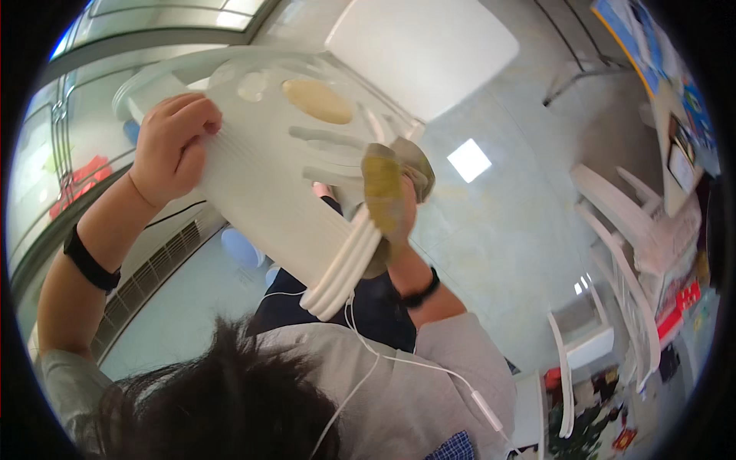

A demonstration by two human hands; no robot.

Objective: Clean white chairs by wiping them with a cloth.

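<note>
A stack of white plastic chairs (259, 190), seemingly tilted, fills the space before me, its slots and several layered edges showing. At its left side, my left hand (175, 149) has its fingers curled over the plastic. My right hand (408, 210) holds an olive and yellowish cloth (382, 187) against or close beside the right side of the stack; motion blur hides exact contact. The cloth covers most of that hand's fingers. White earphone wires (379, 356) hang across my shirt, below the stack.
A white panel or tabletop (425, 52) stands ahead. More white plastic chairs (627, 276) are at the right, near a cluttered table (661, 138). Glass doors (144, 34) and a floor grille (152, 264) lie to the left. Tiled floor (494, 230) shows between.
</note>
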